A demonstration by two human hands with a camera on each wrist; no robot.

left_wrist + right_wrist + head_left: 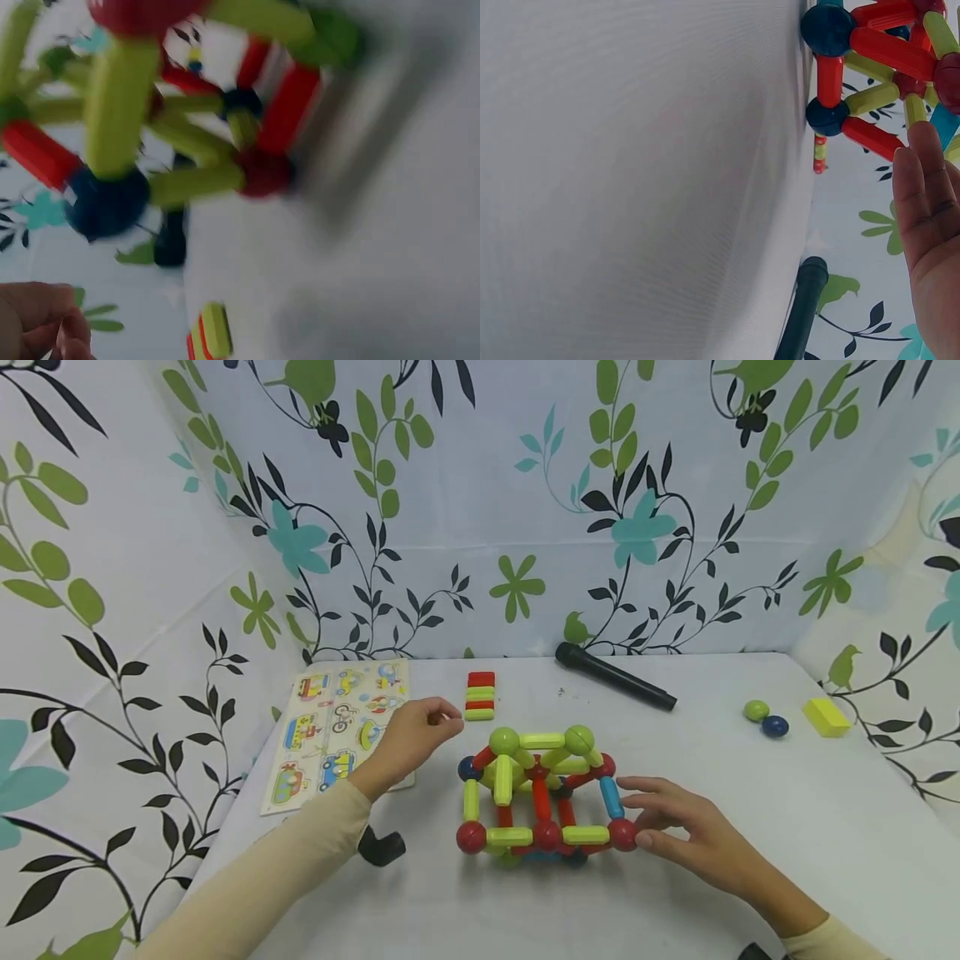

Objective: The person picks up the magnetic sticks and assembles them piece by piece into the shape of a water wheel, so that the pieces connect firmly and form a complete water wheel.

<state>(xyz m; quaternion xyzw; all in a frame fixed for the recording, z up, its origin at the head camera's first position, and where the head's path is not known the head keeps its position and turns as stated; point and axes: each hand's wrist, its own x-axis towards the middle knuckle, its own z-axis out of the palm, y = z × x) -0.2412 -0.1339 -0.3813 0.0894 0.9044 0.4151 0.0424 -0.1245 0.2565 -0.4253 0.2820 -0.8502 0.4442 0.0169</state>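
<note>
A frame of magnetic rods and balls (536, 797) in red, green and blue stands in the middle of the white table (750, 877). My right hand (675, 827) rests at its right side with straight fingers touching the front right red ball (622, 833) and blue rod; the right wrist view shows the fingers (922, 180) against the frame (877, 52). My left hand (416, 731) hovers to the frame's back left, fingers curled with nothing visible in them, just beside a small stack of red and green rods (480, 696). The left wrist view is blurred but shows the frame (150, 127) and the stack (210, 334).
A wooden vehicle puzzle board (337, 727) lies at the left. A black microphone (615, 677) lies at the back. A green ball (756, 710), a blue ball (775, 726) and a yellow block (826, 717) sit at the right. Floral cloth walls surround the table.
</note>
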